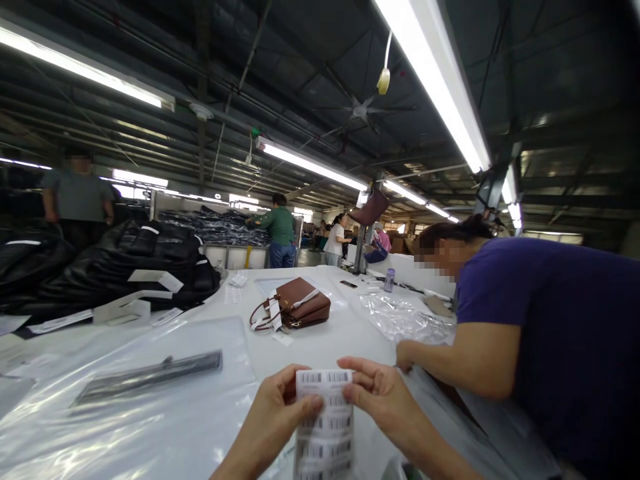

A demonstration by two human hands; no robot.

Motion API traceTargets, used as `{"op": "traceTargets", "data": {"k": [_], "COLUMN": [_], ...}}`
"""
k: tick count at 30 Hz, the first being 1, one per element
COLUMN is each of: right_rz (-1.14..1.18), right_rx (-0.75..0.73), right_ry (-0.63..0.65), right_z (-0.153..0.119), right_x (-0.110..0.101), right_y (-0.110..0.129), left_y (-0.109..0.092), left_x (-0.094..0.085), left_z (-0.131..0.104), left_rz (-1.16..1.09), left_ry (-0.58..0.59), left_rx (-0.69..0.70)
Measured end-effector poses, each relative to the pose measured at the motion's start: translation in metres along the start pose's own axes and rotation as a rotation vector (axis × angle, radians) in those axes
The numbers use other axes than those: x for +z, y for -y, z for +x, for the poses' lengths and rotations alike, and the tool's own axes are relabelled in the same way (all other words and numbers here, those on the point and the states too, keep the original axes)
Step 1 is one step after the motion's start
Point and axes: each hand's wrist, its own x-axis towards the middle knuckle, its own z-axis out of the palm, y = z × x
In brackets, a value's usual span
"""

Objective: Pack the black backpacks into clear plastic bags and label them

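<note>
A strip of white barcode labels (325, 440) hangs down between my two hands at the bottom middle of the view. My left hand (280, 403) grips its left edge near the top, thumb in front and fingers behind. On the other edge, my right hand (373, 393) pinches the strip between thumb and fingers. The lower end of the labels runs out of the picture. Beyond my hands, a brown handbag (303, 303) lies on the white table (350, 340), with white tags on its handles.
Clear plastic sheets (200, 427) cover the table at left, with a dark flat strip (155, 377). Black bags (125, 267) are heaped at far left. A co-worker in purple (545, 320) leans over the table close on my right, near crumpled clear plastic (400, 317).
</note>
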Motion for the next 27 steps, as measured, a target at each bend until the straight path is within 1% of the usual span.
{"op": "traceTargets", "data": {"k": [4, 6, 9, 11, 14, 16, 21, 27], "right_rz": [-0.017, -0.048, -0.05, -0.035, -0.05, -0.074, -0.086, -0.054], "right_rx": [0.02, 0.033, 0.041, 0.038, 0.031, 0.043, 0.091, 0.129], "right_ry": [0.017, 0.007, 0.032, 0.049, 0.052, 0.062, 0.101, 0.05], "right_z": [-0.001, -0.002, -0.002, -0.004, -0.009, -0.015, -0.035, -0.051], "right_x": [-0.002, -0.002, -0.001, -0.001, -0.002, -0.003, 0.0, 0.007], "right_y": [0.001, 0.003, 0.003, 0.001, -0.007, -0.013, -0.023, -0.022], "left_y": [0.002, 0.003, 0.007, 0.011, 0.017, 0.019, 0.021, 0.022], "left_x": [0.001, 0.001, 0.004, 0.006, 0.01, 0.012, 0.015, 0.017], "left_z": [-0.002, -0.004, -0.008, -0.012, -0.022, -0.029, -0.048, -0.061], "left_rz": [-0.028, -0.048, -0.114, -0.14, -0.145, -0.178, -0.261, -0.225], "left_ry": [-0.003, -0.016, -0.041, -0.063, -0.129, -0.161, -0.124, -0.076], "left_rx": [-0.006, -0.017, -0.042, -0.041, -0.033, -0.051, -0.164, -0.215]}}
